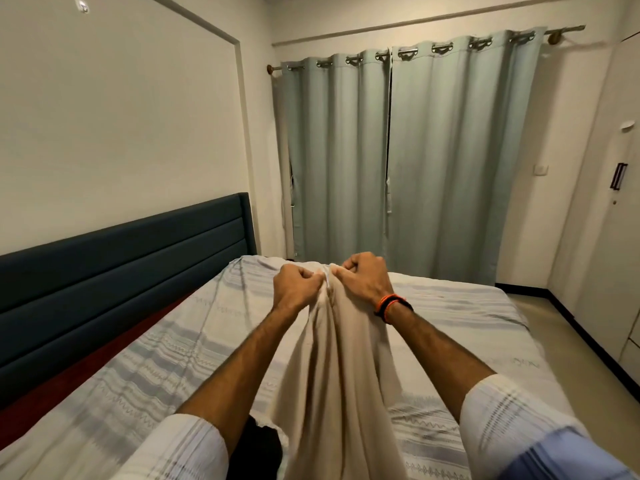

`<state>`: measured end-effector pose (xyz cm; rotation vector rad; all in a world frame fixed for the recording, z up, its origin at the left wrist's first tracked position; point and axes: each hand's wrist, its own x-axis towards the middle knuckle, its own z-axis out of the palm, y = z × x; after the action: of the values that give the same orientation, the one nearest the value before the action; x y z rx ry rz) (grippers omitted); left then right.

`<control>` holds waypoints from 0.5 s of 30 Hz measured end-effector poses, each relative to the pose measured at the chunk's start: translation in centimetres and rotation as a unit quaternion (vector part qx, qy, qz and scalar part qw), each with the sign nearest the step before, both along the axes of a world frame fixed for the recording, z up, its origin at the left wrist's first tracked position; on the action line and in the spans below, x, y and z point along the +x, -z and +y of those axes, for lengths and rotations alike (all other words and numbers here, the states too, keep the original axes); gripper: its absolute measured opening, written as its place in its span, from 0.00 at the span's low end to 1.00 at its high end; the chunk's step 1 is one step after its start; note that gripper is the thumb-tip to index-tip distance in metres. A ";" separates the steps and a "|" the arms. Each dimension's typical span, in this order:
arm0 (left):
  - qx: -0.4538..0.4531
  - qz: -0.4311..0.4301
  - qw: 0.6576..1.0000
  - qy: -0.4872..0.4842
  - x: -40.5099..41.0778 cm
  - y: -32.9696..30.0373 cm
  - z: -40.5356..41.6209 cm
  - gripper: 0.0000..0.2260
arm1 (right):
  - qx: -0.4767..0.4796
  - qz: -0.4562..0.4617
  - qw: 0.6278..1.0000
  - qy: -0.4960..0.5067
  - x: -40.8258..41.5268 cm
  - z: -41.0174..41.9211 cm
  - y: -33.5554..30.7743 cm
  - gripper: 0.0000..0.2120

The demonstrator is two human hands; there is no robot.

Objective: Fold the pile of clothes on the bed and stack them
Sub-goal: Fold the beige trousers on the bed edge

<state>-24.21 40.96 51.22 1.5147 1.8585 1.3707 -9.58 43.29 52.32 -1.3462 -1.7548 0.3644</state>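
We hold beige garment (332, 358) up over bed (450, 306): left hand (294, 284), right hand (363, 277) both pinching top edge, close together. Advice: spread hands apart, find corners, shake flat before folding.

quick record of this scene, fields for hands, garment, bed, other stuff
left hand: left hand grips the top edge of the beige garment
right hand: right hand grips the same edge, close beside the left; orange and black wristbands
garment: held up, hanging down in folds
bed: striped bedsheet, dark blue headboard
other: dark cloth under the garment; green curtains
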 end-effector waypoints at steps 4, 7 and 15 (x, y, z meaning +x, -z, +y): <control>0.008 -0.027 1.000 0.006 1.0 0.4 -0.1 0.16 | 0.014 0.011 1.000 -0.009 -0.9 -0.5 0.5 0.13; 0.013 -0.051 0.999 0.007 1.3 0.6 -0.4 0.12 | -0.001 0.006 0.999 -0.032 -1.0 -0.6 0.7 0.09; 0.005 -0.092 0.995 0.025 1.3 0.5 -1.2 0.11 | 0.001 -0.014 0.996 -0.087 -0.7 -0.3 1.2 0.08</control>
<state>-22.96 39.79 50.67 1.3787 1.6926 1.4455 -10.25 43.01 51.13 -1.2066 -1.9006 0.4416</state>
